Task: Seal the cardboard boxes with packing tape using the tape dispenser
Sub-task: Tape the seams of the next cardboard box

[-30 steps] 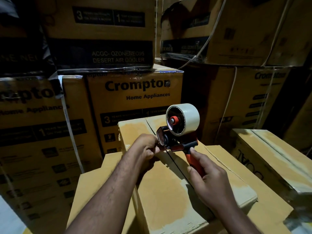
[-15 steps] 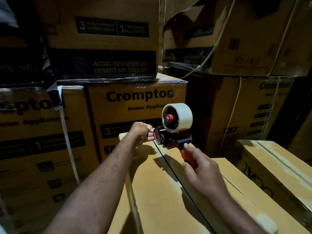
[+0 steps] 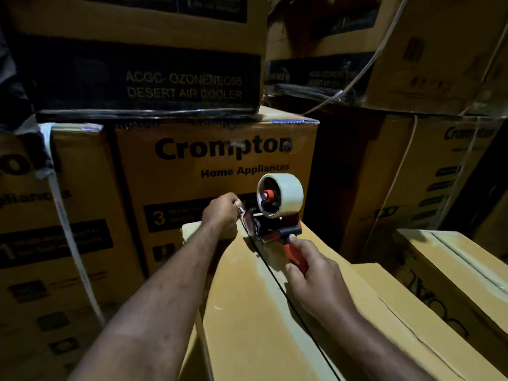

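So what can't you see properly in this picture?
Head view:
- Left hand: fingertips face away, hiding whether it pinches anything at the tape dispenser.
- Crompton box: small label print is blurred, partly behind that hand.
- Box being sealed: near end cut off by the bottom edge.

This was a dim appliance warehouse or stockroom. Printed cartons stood stacked all round: a "Crompton Home Appliances" carton (image 3: 220, 160) at 12 o'clock, a "DESERT AIR COOLER" carton (image 3: 143, 81) on top of it at 11, others bound with white strapping bands (image 3: 66, 224) at 9 and 2, and plain boxes (image 3: 453, 273) at 4.
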